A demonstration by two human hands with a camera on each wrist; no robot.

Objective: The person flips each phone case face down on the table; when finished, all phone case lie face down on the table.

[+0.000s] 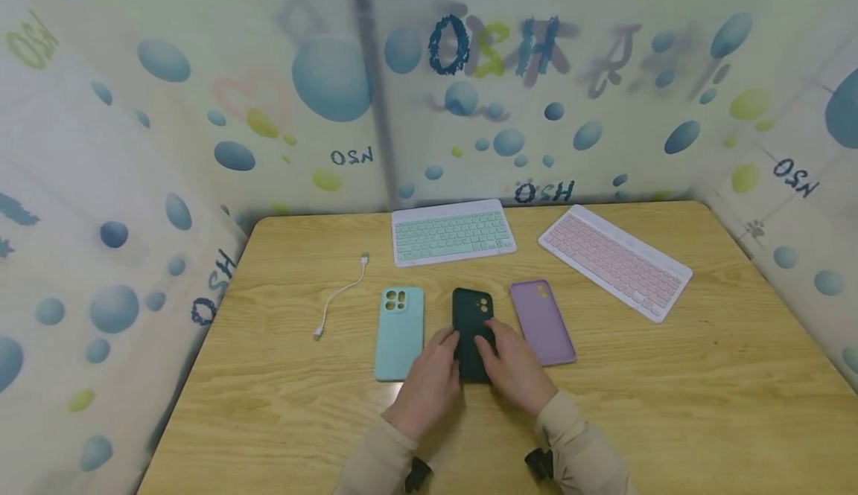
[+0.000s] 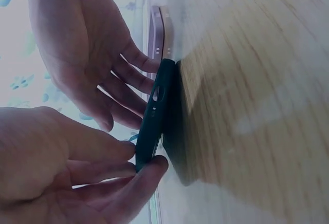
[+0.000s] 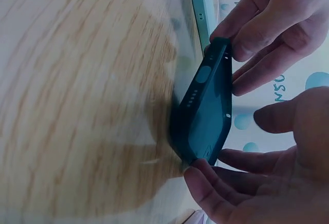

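Note:
A dark green phone case [image 1: 471,316] lies back-up at the middle of the wooden table [image 1: 670,391]. My left hand [image 1: 445,346] pinches its near left corner between thumb and fingers; in the left wrist view the thumb [image 2: 151,170] sits under the case [image 2: 154,116] and the fingers on top. My right hand [image 1: 491,337] lays fairly straight fingers on the case's right side. In the right wrist view its fingertips [image 3: 211,183] touch the case [image 3: 208,111], the thumb apart. The near end looks tilted slightly off the table.
A light blue case [image 1: 400,331] lies left of the dark one, a purple case [image 1: 543,321] right of it. Behind them are a mint-keyed keyboard [image 1: 452,232] and a pink keyboard [image 1: 613,260]. A white cable [image 1: 342,296] lies to the left. Patterned curtains surround the table.

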